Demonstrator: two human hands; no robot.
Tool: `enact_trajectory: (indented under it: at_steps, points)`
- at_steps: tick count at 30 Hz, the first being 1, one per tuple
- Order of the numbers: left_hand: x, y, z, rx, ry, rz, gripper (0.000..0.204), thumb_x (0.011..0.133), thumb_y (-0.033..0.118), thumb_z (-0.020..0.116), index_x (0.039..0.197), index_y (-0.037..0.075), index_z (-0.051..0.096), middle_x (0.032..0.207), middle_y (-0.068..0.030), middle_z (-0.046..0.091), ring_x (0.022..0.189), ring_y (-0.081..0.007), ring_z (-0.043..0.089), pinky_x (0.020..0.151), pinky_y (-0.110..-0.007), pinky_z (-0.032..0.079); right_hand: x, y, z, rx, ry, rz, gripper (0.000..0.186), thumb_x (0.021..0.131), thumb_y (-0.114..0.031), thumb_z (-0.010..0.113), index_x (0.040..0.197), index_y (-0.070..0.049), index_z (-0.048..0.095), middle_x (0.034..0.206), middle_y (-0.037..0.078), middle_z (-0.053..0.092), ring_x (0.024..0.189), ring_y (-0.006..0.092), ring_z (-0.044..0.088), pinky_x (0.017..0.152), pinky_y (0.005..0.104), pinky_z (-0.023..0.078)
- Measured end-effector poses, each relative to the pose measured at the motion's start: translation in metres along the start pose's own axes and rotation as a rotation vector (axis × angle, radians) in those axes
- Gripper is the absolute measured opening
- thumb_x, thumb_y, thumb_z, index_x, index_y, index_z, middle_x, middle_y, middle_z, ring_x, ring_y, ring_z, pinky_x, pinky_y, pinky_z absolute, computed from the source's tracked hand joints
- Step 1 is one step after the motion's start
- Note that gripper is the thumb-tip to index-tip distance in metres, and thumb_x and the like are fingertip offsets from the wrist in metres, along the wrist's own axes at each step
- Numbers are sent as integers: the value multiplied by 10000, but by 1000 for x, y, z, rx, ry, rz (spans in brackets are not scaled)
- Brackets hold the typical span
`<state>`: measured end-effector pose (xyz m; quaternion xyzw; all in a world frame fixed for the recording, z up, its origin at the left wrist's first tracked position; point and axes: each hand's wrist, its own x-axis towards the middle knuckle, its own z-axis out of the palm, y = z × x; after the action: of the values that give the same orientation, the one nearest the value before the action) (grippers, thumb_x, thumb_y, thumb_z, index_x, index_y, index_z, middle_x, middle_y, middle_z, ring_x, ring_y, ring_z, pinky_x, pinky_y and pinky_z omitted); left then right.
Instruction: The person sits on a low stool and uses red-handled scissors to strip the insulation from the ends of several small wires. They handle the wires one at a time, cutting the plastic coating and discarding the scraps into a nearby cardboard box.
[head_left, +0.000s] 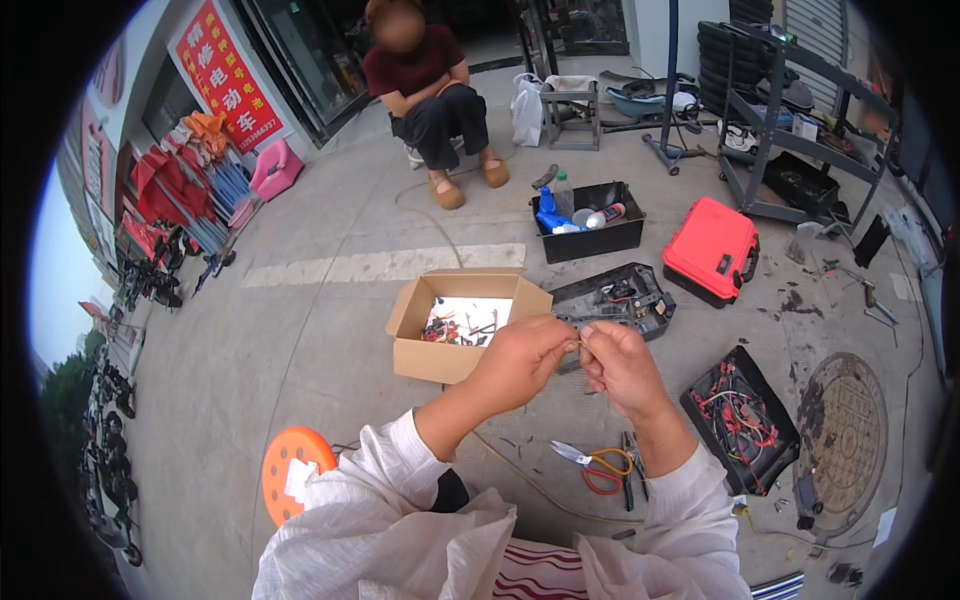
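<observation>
My left hand (530, 355) and my right hand (620, 365) meet at their fingertips, both pinched on a small, thin piece too tiny to name. Just behind them sits an open cardboard box (435, 360) holding loose connectors and wire bits on a white sheet. A black plastic housing (640, 295) lies right of that box. Below my hands, scissors with orange and red handles (606, 480) rest on the pavement beside black-handled pliers (630, 480). To the right, a black tray (775, 460) is full of tangled red, black and white wires.
A person (420, 90) squats at the back. A black bin with bottles (590, 245), red case (710, 240) and metal cart (740, 180) stand right. An orange stool (295, 445) is at lower left, a manhole cover (840, 430) at right. Parked scooters (110, 450) line the left.
</observation>
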<state>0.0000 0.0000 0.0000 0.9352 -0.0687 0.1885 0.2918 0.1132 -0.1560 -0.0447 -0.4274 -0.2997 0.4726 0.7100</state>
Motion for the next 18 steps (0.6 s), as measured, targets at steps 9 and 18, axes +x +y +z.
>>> enact_trajectory:
  at_steps: [9, 18]
  points:
    - [-1, -8, -12, -589, -352, -313, 207, 983, 191, 523, 928, 7, 598, 797, -35, 579, 771, -108, 519, 715, -276, 447, -4, -8, 9, -1093, 97, -805, 211, 894, -194, 615, 755, -48, 552, 616, 77, 514, 616, 241, 557, 556, 331, 421]
    - [-2, 3, 6, 26, -2, -28, 86, 884, 77, 603, 949, 21, 610, 847, -133, 621, 784, -319, 591, 697, -370, 469, 0, 1, 15, 139, 173, 51, 382, 972, -271, 504, 634, -108, 432, 546, -30, 415, 458, 63, 354, 428, 233, 284]
